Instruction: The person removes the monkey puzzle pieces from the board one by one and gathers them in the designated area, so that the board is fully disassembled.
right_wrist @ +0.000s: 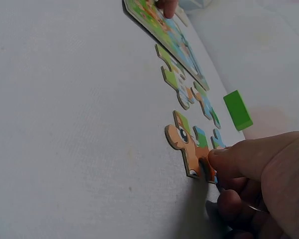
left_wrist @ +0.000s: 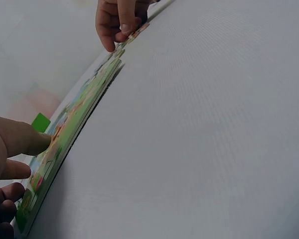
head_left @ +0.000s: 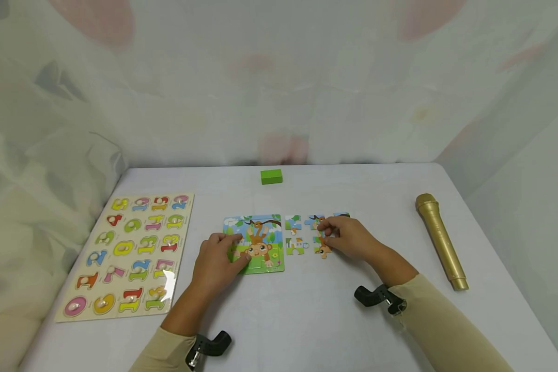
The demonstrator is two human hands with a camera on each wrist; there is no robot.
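A monkey picture puzzle board (head_left: pixel 275 268) lies flat near the middle of the table. My left hand (head_left: pixel 215 261) rests on its left side, thumb and fingers spread and touching the picture. To the right of the board lie several loose jigsaw pieces (head_left: pixel 293 222). Over these is my right hand (head_left: pixel 351 238), its thumb and fingertips pinching a jigsaw piece (right_wrist: pixel 191 152) that shows an orange monkey face with one eye. In the right wrist view this piece tilts above its shadow, and the fingers beneath are partly hidden.
A wooden number board (head_left: pixel 176 250) with knobbed, coloured numerals lies at the left. One green block (head_left: pixel 272 176) sits near the back edge, and a gold microphone (head_left: pixel 442 243) lies at the right. Patterned cloth (head_left: pixel 344 93) hangs behind the white table.
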